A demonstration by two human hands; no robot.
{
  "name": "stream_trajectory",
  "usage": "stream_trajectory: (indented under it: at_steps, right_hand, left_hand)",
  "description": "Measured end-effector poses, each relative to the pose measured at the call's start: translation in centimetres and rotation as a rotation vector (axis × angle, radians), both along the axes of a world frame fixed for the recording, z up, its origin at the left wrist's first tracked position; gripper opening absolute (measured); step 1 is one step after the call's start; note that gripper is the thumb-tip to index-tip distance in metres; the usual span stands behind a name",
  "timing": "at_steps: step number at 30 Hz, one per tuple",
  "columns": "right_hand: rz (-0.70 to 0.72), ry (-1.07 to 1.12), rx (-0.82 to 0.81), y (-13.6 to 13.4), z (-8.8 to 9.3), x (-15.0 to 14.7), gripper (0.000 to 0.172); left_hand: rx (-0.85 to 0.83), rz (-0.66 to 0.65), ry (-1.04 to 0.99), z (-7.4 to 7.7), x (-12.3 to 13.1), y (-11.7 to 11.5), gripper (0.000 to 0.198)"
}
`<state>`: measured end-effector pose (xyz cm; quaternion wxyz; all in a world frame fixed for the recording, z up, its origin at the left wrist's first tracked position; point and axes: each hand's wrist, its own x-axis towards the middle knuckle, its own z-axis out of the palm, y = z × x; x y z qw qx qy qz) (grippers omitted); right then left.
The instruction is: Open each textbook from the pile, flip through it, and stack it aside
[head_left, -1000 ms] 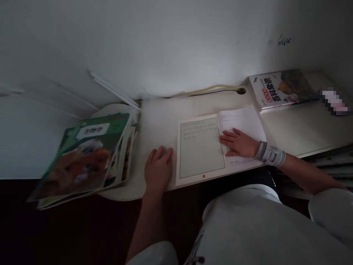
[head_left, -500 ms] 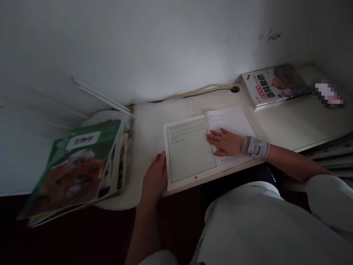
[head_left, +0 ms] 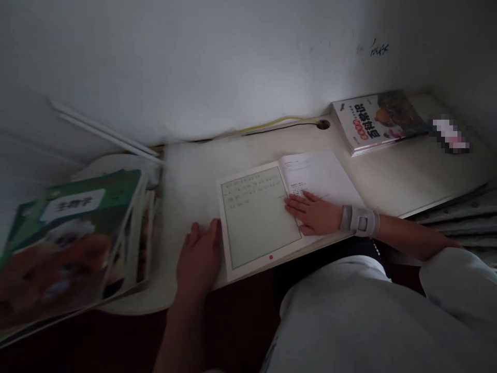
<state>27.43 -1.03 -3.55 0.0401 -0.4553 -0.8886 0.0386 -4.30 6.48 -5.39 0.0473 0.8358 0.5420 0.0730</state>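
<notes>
Both empty: right hand (head_left: 316, 215) flat, fingers extended on open white paper book (head_left: 262, 228), front edge of cream desk (head_left: 194, 181); left hand (head_left: 199, 258) half-curled alongside. Palm drag could slide book off.

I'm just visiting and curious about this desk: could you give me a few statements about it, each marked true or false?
1. The right hand lies on the open book. True.
2. The wristband is on the left wrist. False: it is on the right.
3. The left hand is beside the open book's left edge. True.
4. The green book lies open. False: it lies closed, cover up.
5. A yellow cable runs along the back of the desk. True.
</notes>
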Motion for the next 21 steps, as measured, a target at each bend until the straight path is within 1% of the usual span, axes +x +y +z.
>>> stream_trajectory:
  at_steps: [3,5,9,11,13,16,19,21]
  right_hand:
    - [-0.015,0.028,0.003,0.1,-0.2,0.1,0.062]
    - [-0.043,0.039,0.013,-0.3,-0.1,0.0,0.060]
    - [-0.127,0.028,0.063,-1.6,0.4,0.0,0.056]
    - [-0.154,0.010,0.092,-1.4,0.8,0.0,0.054]
    - [-0.161,-0.012,0.118,0.3,1.3,0.0,0.050]
    - [-0.166,-0.064,0.119,4.6,2.1,0.2,0.043]
    - [-0.235,-0.121,0.044,8.4,2.4,0.2,0.045]
    - [-0.301,-0.139,0.016,9.6,2.2,0.1,0.047]
  left_hand:
    - [0.021,0.029,0.076,0.2,0.2,-0.1,0.046]
    - [0.009,0.034,0.112,0.4,0.4,-0.1,0.048]
    - [-0.018,0.030,0.159,0.9,0.8,-0.1,0.050]
    - [-0.005,0.035,0.157,1.0,1.1,-0.2,0.050]
    - [0.030,0.041,0.132,0.9,1.3,-0.3,0.050]
    - [0.088,0.057,0.062,0.6,1.6,-0.5,0.047]
    - [0.099,0.052,0.009,0.3,1.6,-0.6,0.044]
    - [0.103,0.042,-0.008,0.1,1.5,-0.6,0.043]
